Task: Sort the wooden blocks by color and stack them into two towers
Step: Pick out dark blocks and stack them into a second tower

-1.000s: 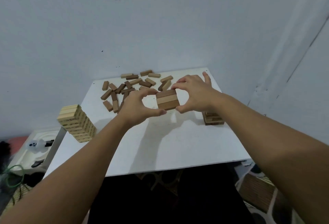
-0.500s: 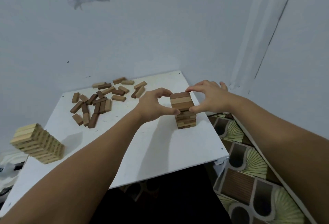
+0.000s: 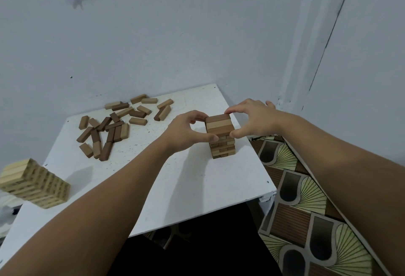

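Near the right edge of the white rectangular desk [image 3: 153,188], a short brown wooden block tower [image 3: 222,146], with a layer of three brown wooden blocks [image 3: 219,125] held level right over its top and either just touching it or a hair above; cannot tell which. Left hand [image 3: 186,132] and right hand [image 3: 254,118] on opposite sides of that layer, fingers [image 3: 230,111] curled over the top edge and thumbs pressing in low, so both gripping the same three blocks, pinched together as one slab. Toward the back of the desk, well apart from the hands, a scatter of loose light and dark wooden blocks [image 3: 116,126], not yet sorted. At the near left corner, a taller pale wooden block tower [image 3: 35,182], seemingly finished or close to it. Likely step in hand: seating the layer squarely on the brown tower. Risks from here: uneven release, with one hand letting go first, could tip or skew the layer; easing the squeeze too early could let the middle block slip out, held as it is only by side pressure; a sideways nudge on landing could push the rows beneath out of line, several already looking slightly staggered. Also close to the desk's right edge, so any toppled blocks could drop onto the patterned floor mat [image 3: 306,210]
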Tool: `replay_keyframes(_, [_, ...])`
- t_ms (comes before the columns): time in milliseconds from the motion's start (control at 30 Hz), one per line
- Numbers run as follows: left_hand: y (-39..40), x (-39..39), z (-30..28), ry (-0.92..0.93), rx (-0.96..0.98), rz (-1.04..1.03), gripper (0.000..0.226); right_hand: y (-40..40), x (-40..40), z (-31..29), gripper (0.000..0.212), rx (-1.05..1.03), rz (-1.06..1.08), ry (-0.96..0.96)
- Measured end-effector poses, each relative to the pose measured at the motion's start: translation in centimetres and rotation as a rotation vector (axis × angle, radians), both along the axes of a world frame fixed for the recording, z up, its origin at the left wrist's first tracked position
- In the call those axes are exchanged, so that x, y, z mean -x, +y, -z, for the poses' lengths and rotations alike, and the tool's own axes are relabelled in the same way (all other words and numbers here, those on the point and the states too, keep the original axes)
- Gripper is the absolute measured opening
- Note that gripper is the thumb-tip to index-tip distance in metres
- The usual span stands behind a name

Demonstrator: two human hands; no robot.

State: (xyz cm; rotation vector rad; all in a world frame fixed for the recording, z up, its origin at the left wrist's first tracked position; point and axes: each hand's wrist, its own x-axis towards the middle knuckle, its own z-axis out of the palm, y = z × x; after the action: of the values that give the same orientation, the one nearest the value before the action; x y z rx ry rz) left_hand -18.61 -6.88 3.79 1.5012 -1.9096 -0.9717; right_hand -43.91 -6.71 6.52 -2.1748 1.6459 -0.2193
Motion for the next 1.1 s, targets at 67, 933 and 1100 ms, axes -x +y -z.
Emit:
replay_keyframes(67, [0.07,-0.06,0.17,0.013,-0.014,-0.001,0.056,-0.08,-0.03,0.04,0.065,-0.009,-0.001,-0.007])
replay_keyframes(933, [0.20,-0.68,0.43,0.066,-0.123,0.002,0.064,-0.73,-0.12,0.20,0.076,-0.094,-0.020,-0.041])
replay_keyframes(1100, [0.38,-0.47,0.27,0.067,-0.130,-0.006,0.065,-0.62,-0.17,0.14,0.068,-0.076,-0.016,-0.032])
